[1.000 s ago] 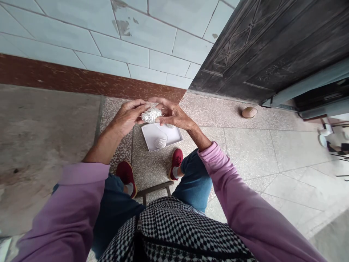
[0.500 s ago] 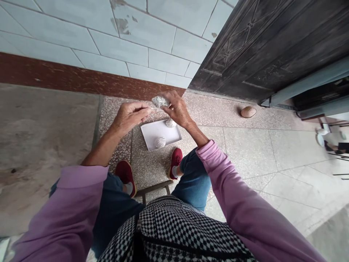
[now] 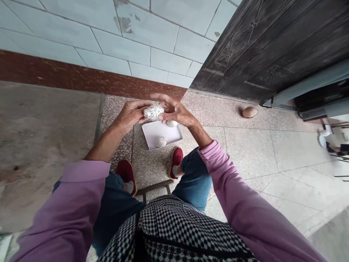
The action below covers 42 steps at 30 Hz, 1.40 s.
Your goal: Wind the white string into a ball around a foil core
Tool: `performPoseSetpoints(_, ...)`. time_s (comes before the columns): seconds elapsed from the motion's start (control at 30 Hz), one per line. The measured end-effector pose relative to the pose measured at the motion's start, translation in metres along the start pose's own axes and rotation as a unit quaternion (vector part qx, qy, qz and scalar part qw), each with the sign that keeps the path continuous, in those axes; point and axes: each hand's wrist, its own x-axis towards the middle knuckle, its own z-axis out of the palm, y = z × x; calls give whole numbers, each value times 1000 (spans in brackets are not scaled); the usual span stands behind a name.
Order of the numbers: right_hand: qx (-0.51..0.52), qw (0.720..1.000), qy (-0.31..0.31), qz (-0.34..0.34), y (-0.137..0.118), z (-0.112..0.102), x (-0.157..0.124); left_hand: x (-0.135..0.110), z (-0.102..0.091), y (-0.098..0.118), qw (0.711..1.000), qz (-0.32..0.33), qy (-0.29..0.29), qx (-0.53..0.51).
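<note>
Left hand (image 3: 131, 115) and right hand (image 3: 178, 112) hold yarn (image 3: 153, 112) between their fingers; below those fingers, a tray (image 3: 149, 133) on the floor (image 3: 149, 165) carries two balls (image 3: 161, 141).

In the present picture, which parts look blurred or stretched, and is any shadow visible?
Head view: fingers of the right hand smeared, far-right clutter blurred; head view: purple sleeves stretched toward lower corners; head view: soft shadow beside the brownish rounded object.

No readable text
Pale marks (image 3: 268, 74) on the dark door (image 3: 286, 40) might be writing, though too faint to read.
</note>
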Motion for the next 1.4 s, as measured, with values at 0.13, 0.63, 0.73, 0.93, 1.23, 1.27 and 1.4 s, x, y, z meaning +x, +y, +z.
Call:
performPoseSetpoints(0.13, 4, 998, 52, -25, -2, 4, 1, -4, 9, 2, 1000, 1, -4, 20)
performPoseSetpoints(0.63, -393, 911, 121, 41, -24, 10, -2, -12, -3, 12, 979, 81, -3, 189)
performPoseSetpoints(0.73, -347, 935, 55, 54, -26, 7, -2, -4, -10, 13, 979, 79, 19, 189)
performPoseSetpoints(0.93, -97, 991, -9, 96, -15, -3, -1, 6, -19, 12, 984, 58, -2, 168)
performPoseSetpoints(1.23, 46, 995, 52, 68, -14, 2, -7, 7, -5, 3, 1000, -3, 0, -30)
performPoseSetpoints(1.27, 62, 995, 49, 54, -11, 3, -5, 6, -2, 3, 999, -11, 1, -41)
performPoseSetpoints(1.4, 24, 997, 79, 0, 2, 7, 6, 3, 9, 4, 999, -20, 15, -33)
